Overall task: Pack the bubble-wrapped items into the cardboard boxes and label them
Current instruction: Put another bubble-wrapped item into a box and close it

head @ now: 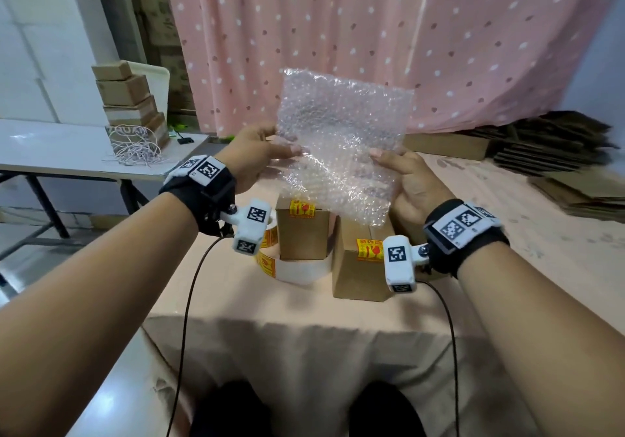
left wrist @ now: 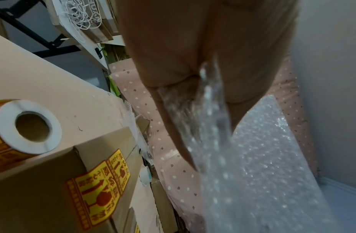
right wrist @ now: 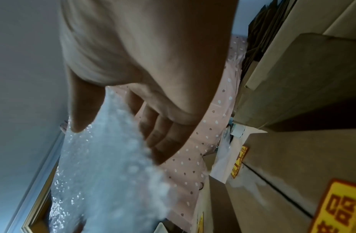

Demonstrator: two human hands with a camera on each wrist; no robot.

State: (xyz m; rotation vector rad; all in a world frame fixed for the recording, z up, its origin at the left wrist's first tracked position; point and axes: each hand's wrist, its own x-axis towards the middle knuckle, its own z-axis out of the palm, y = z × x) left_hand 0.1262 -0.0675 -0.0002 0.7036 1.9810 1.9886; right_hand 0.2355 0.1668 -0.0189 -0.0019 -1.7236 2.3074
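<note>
A clear sheet of bubble wrap (head: pixel 341 139) is held up in the air above the table. My left hand (head: pixel 260 154) pinches its left edge between thumb and fingers. My right hand (head: pixel 402 173) pinches its right edge, with the thumb on the front and the fingers behind. The sheet (left wrist: pixel 253 165) shows close up in the left wrist view, and the sheet (right wrist: pixel 105 165) fills the lower left of the right wrist view. Below stand two closed cardboard boxes: a left box (head: pixel 302 230) and a right box (head: pixel 358 267), each with a yellow label (head: pixel 370 249). A roll of yellow labels (left wrist: pixel 23 130) lies left of them.
The table carries a peach cloth (head: pixel 270 308). Flat cardboard sheets (head: pixel 554 146) are stacked at the back right. A side table (head: pixel 50 152) at the left bears stacked small boxes (head: pixel 132 102) and a tangle of white cord (head: pixel 133 147). A pink dotted curtain (head: pixel 372 31) hangs behind.
</note>
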